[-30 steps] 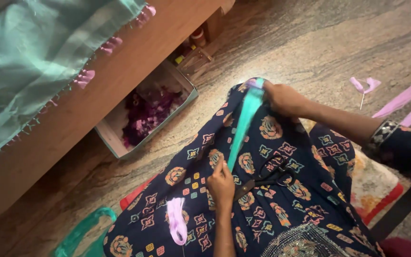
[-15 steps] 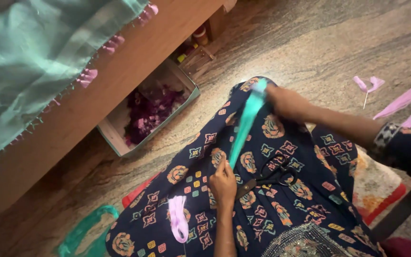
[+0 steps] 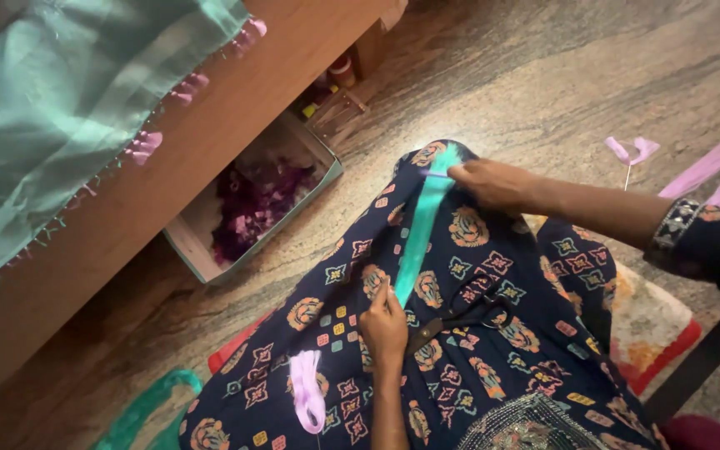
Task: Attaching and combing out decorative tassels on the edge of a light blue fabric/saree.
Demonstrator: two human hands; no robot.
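Teal fabric strip point(image 3: 421, 227) lies stretched along the patterned dark dress point(image 3: 493, 333) over the person's lap. The right hand point(image 3: 493, 182) pinches its far end with fingers together at the knee; the left hand point(image 3: 383, 327) clamps the near end. A pink thread bundle point(image 3: 308, 398) rests on the dress at near left. A box of purple scraps point(image 3: 252, 204) sits far left under the wooden bed frame point(image 3: 127, 208).

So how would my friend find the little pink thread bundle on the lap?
Start at the dark patterned cloth over the person's lap. Follow it down past the left hand to the pink thread bundle. It lies loose, pale and looped, unlike the teal strip pulled straight between both hands.
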